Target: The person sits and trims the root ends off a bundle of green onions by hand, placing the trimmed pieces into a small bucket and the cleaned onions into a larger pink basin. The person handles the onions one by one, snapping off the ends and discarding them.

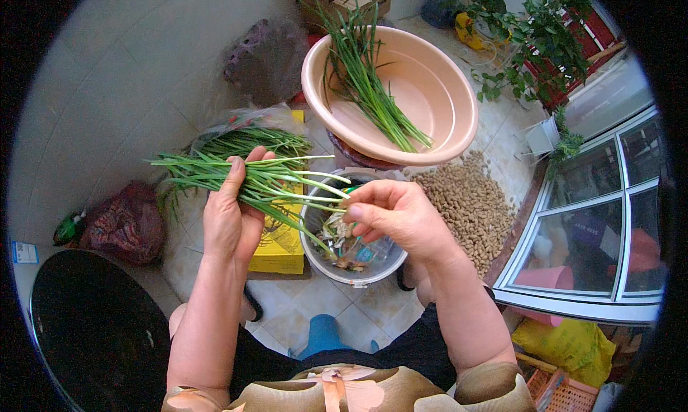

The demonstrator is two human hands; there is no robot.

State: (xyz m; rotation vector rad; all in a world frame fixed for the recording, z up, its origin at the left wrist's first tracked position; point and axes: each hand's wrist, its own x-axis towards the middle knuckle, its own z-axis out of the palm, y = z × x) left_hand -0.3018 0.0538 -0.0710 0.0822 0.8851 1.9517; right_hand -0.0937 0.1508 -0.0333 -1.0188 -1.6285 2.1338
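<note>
A bunch of garlic chives lies across the palm of my left hand, its leaves pointing left and its pale stem ends right. My right hand has thumb and forefinger pinched at the end of one stem. Below the stems stands a waste bucket with peelings and plastic scraps inside. More green chives lie in a clear plastic bag behind my left hand. Beyond the bucket, a large pinkish plastic basin holds another bunch of chives.
A yellow box is under the chives, left of the bucket. Peanuts in shells are heaped on the tiled floor at right, beside a white-framed window. A red mesh bag and a large black round container stand at left.
</note>
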